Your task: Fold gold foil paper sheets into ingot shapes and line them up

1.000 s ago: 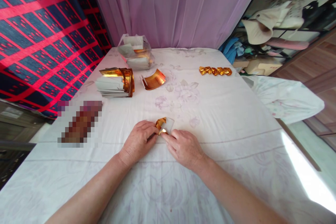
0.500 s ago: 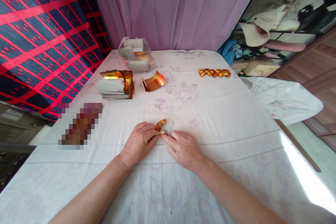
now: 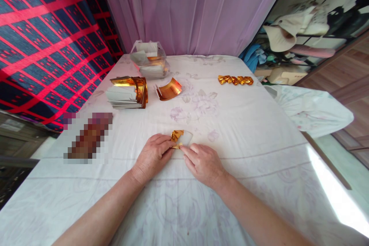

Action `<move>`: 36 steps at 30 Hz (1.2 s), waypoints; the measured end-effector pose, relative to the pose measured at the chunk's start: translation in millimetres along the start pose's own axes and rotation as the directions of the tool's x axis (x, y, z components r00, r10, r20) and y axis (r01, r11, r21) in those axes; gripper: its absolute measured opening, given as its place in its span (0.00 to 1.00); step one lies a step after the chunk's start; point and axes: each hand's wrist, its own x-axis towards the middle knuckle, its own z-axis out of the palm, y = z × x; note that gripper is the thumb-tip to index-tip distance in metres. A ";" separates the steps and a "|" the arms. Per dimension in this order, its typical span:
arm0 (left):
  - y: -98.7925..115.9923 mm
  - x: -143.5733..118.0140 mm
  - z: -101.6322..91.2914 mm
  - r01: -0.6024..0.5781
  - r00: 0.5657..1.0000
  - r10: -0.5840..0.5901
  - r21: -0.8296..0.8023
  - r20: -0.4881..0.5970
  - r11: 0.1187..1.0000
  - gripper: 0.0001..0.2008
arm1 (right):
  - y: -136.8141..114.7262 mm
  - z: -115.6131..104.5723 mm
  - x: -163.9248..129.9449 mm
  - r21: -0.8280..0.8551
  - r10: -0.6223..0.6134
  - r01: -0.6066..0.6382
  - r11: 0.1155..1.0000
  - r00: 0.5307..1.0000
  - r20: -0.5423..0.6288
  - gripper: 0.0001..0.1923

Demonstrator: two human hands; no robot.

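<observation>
A small sheet of gold foil paper [image 3: 178, 135] with a whitish back lies partly folded on the cloth-covered table in front of me. My left hand [image 3: 154, 153] has its fingers closed on the sheet's left side and hides that edge. My right hand [image 3: 203, 161] pinches the lower fold of the same sheet, its fingertips pressed close to the left hand's. On the right side of the sheet the pale back shows. Farther off lie a few loose curved gold sheets [image 3: 169, 89] and a thick stack of gold foil paper [image 3: 127, 93].
A clear plastic bag [image 3: 150, 61] of paper sheets stands at the back left. A row of folded gold pieces [image 3: 235, 80] lies at the back right. A blurred-out patch [image 3: 88, 138] covers something at the left. Shelves with a cap [image 3: 284, 29] stand beyond the right edge.
The fold at the sheet's lower edge looks flatter, and the pale right side has shifted slightly right. My right fingers have slid a little right. The left hand is nearly still.
</observation>
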 end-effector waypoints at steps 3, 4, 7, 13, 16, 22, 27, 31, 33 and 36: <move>0.9 -2.2 -0.6 0.056 0.998 -0.055 0.030 -0.037 0.998 0.09 | 0.8 0.3 -0.8 0.004 -0.004 0.004 1.000 1.000 -0.008 0.13; 1.4 -2.6 -1.0 0.072 0.996 -0.070 0.041 -0.046 0.997 0.09 | 1.1 0.4 -1.2 0.007 -0.004 0.004 1.000 1.000 -0.014 0.13; 2.8 -2.4 -2.7 0.083 0.995 -0.078 0.078 -0.058 0.993 0.08 | 1.6 -0.2 -2.3 0.024 -0.009 0.010 1.000 0.999 -0.043 0.13; 1.0 0.3 -4.4 0.003 0.999 -0.005 0.067 0.035 0.998 0.10 | 2.1 -4.8 -0.8 0.134 0.023 -0.010 0.991 0.995 -0.098 0.13; -0.2 0.3 -4.0 -0.009 0.999 0.006 0.067 0.032 0.998 0.10 | 2.0 -6.2 1.2 0.171 0.021 -0.002 0.985 0.994 -0.105 0.11; 0.7 -0.3 -2.9 -0.008 0.999 0.004 0.066 0.049 0.998 0.09 | 2.9 1.7 3.3 0.234 0.065 -0.033 0.972 0.989 -0.132 0.10; 1.6 0.1 -2.6 0.006 0.998 -0.010 0.068 0.059 0.998 0.07 | 6.2 10.3 4.3 0.316 0.177 -0.128 0.940 0.975 -0.132 0.07; 3.1 0.1 -4.1 -0.007 0.998 0.003 0.056 0.070 0.998 0.05 | 7.0 10.3 5.2 0.291 0.164 -0.123 0.949 0.979 -0.122 0.06; 4.4 0.3 -4.9 0.013 0.997 -0.015 0.032 0.080 0.999 0.04 | 7.2 9.0 5.0 0.296 0.155 -0.113 0.949 0.980 -0.124 0.06; 6.5 0.7 -5.0 0.055 0.994 -0.055 0.005 0.093 0.998 0.03 | 7.3 6.6 3.8 0.318 0.128 -0.088 0.944 0.986 -0.109 0.06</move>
